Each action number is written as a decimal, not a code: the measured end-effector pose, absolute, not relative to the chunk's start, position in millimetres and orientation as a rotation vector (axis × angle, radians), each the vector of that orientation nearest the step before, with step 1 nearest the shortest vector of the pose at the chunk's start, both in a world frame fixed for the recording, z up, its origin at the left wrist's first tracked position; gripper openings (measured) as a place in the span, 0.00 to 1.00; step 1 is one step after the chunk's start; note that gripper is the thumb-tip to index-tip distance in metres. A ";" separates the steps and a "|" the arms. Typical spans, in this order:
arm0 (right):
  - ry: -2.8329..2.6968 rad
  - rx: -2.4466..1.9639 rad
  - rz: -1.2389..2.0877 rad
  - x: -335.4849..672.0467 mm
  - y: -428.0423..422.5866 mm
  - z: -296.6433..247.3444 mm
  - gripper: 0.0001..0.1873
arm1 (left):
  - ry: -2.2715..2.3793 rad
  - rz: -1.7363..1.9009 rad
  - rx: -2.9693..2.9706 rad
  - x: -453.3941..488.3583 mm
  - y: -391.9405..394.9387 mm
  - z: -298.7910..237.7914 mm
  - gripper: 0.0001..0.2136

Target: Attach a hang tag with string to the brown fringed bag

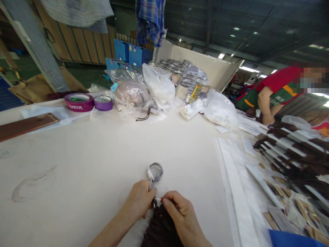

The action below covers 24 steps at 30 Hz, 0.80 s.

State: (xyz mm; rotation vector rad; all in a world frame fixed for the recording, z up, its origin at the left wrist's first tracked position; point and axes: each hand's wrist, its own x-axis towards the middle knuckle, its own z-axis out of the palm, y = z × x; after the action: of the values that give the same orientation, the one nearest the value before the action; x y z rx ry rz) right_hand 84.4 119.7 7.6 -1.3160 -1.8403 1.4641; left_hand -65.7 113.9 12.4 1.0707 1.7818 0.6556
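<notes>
Reaching in from the lower left, your left hand [140, 199] is closed around the stem of a gray loop [160, 174], which sticks out past your fingers, away from you and slightly right, over the table [89, 164]. Your fingers hide what the stem ends in. Just right of them, a short white strip [158, 199] bridges the narrow gap between your hands, its long axis running nearly crosswise; neither hand is clearly nearer, the left being at one end and the right at the other. Below that gap lies the dark brown cloth [161, 228], stretching back toward you, its far end by your fingertips. Farthest right, your right hand [182, 211] pinches the strip's right end between thumb and forefinger; whether it also grips the cloth, I cannot tell.
</notes>
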 end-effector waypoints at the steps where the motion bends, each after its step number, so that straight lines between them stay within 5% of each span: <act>1: -1.880 -1.304 1.447 85.2 118.9 6.7 0.14 | 1.779 0.655 1.083 -65.3 114.8 11.4 0.11; 24: -2.041 -1.238 1.122 82.6 115.7 -9.0 0.08 | 1.840 0.894 0.739 -55.8 100.6 -7.6 0.18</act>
State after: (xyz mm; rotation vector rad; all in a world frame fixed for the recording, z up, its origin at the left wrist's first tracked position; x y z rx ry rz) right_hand 82.6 115.7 -9.0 -1.2383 -2.0412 1.1223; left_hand -55.8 100.6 -7.6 0.7391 1.8397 0.8936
